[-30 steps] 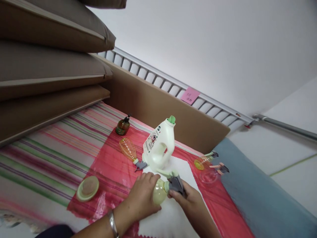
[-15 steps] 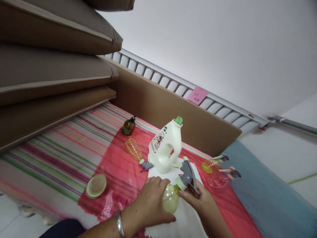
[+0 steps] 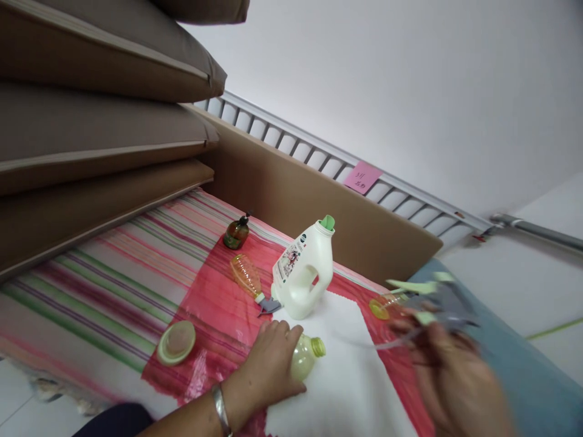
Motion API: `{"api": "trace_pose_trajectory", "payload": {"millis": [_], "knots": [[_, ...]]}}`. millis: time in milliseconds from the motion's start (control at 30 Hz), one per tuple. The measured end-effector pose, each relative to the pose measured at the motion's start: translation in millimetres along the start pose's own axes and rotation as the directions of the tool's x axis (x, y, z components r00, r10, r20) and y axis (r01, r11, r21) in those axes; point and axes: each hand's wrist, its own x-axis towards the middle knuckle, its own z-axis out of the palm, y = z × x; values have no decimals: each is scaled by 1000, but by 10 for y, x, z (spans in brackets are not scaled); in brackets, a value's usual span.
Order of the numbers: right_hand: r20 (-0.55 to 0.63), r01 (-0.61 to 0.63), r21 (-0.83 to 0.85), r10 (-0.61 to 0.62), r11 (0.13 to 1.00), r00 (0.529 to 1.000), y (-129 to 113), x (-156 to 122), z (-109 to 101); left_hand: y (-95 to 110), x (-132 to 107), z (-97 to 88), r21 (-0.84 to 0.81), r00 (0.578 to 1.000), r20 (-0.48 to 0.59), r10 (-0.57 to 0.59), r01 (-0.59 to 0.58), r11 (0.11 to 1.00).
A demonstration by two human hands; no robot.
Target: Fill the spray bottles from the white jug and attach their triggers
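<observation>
Translucent yellow-green round plastic bottle (image 3: 301,360): lower centre of the frame, over the white scallop-edged sheet (image 3: 341,331), tilted with its open mouth (image 3: 318,347) toward the right.
Left hand (image 3: 274,358): wrapped around the bottle's body, grasping it.
Grey-and-pale-green plastic trigger sprayer head (image 3: 450,304): lower right, blurred, well apart from the bottle, its thin pale tube (image 3: 395,345) trailing left.
Right hand (image 3: 455,370): grasping the sprayer head; exact finger placement is too blurred to tell.
Just changed: half a second ago the sprayer head was at the bottle's neck; now it is away to the right, leaving the mouth uncovered.
Handled white plastic jug (image 3: 303,267): frame centre, upright, above the bottle.
</observation>
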Motion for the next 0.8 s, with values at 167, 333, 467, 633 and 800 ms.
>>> {"api": "trace_pose_trajectory", "payload": {"millis": [167, 333, 467, 633, 800], "knots": [[-44, -40, 86, 44, 995, 998, -161, 118, -168, -234, 181, -235, -88, 963, -235, -130, 112, 990], [294, -560, 16, 531, 829, 795, 719, -362, 10, -454, 296, -469, -155, 842, -503, -196, 136, 979], [400, -717, 58, 642, 695, 654, 1396, -726, 298, -480, 290, -559, -140, 775, -612, -160, 93, 986], [415, -612, 119, 521, 782, 746, 1693, -836, 750, -430, 277, -570, -129, 742, -660, -114, 37, 991], [524, -471, -57, 428, 880, 737, 1707, -937, 1018, -422, 268, -530, -132, 759, -644, -99, 18, 991]]}}
